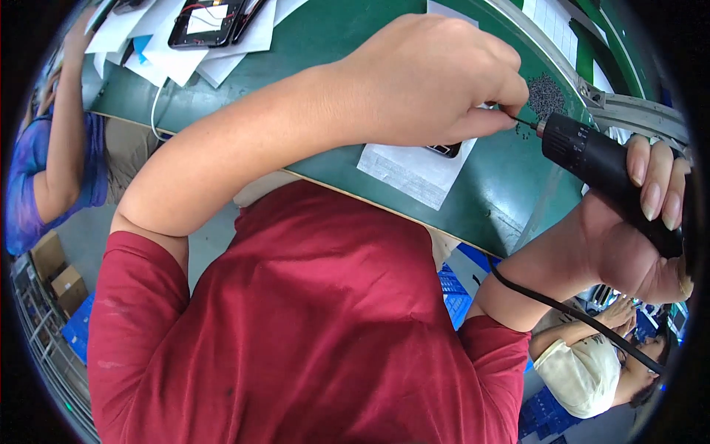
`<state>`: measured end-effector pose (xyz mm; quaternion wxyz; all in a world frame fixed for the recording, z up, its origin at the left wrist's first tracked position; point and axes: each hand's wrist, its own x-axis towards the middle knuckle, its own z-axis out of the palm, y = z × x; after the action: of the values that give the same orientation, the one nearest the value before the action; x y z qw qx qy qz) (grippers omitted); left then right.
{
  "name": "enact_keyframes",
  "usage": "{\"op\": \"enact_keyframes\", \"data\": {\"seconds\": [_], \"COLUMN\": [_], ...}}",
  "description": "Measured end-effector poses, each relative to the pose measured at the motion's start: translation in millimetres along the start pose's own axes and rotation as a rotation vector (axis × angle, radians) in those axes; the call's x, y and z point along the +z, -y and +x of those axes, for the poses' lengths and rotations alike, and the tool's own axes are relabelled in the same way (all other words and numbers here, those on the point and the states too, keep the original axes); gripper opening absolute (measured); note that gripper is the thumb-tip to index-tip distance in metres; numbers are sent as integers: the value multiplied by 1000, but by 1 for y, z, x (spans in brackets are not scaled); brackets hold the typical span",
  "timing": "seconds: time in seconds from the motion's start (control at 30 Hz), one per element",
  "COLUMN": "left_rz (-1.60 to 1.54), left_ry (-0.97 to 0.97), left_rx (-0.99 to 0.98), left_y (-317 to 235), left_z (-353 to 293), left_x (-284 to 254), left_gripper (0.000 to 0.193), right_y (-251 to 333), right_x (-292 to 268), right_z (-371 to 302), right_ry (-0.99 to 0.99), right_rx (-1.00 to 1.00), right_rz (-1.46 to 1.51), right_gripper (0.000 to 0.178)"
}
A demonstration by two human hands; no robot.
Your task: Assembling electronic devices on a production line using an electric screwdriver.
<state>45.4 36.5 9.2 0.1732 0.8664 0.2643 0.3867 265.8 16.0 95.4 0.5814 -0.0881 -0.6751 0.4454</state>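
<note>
My right hand (654, 192) is wrapped round a black electric screwdriver (588, 152), held tilted with its bit toward the left. At the bit's tip, the thumb and finger of my left hand (444, 85) come together in a pinch; whatever sits between them is too small to make out. Just beyond the bit lies a pile of tiny dark screws (546, 95) on the green tabletop, with a few strays near it. Under my left hand a dark device (446, 149) rests on a white sheet (410, 176), mostly hidden by the hand.
Papers (174, 55) and an opened black device with red wires (207, 22) lie at the far left of the green table (510, 189). A metal rail (636, 115) borders the right. The screwdriver's cord (569, 311) crosses my right forearm. Co-workers sit at left and lower right.
</note>
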Motion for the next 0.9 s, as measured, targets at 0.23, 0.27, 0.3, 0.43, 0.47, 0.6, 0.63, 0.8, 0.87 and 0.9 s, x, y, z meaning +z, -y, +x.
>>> {"op": "enact_keyframes", "data": {"seconds": [0.23, 0.27, 0.3, 0.43, 0.47, 0.6, 0.63, 0.8, 0.87, 0.9], "left_rz": [-26, -29, 372, -69, -73, -139, -185, -239, 197, 132], "left_ry": [128, 126, 168, -74, -75, -98, -99, -202, -39, -30], "left_rx": [-29, -32, 8, 33, 30, 9, -2, 17, 66, 71], "left_y": [3, -7, -27, 4, 6, 9, 9, 2, 6, 7], "left_z": [-8, -4, 1, -10, -10, -12, -14, -27, -39, -41], "left_x": [-15, -21, -29, -10, -8, -5, -7, -26, -13, -9], "left_gripper": [22, 22, 18, 19, 19, 19, 20, 22, 32, 44], "right_y": [-4, -5, -5, -6, -7, 0, 2, 7, -3, -5], "right_x": [17, 19, 20, 23, 22, 8, 6, 9, 11, 12], "right_z": [7, 7, 7, 7, 5, -2, -4, -18, -18, -17], "right_ry": [6, 14, 14, 33, 53, -99, -150, -213, -229, -215], "right_rx": [34, 37, 43, 36, 33, 164, 206, 269, 260, 261], "right_rz": [-61, -85, -87, -135, -157, -1, 51, 22, -31, -55], "right_gripper": [43, 43, 43, 46, 47, 37, 34, 29, 29, 31]}}
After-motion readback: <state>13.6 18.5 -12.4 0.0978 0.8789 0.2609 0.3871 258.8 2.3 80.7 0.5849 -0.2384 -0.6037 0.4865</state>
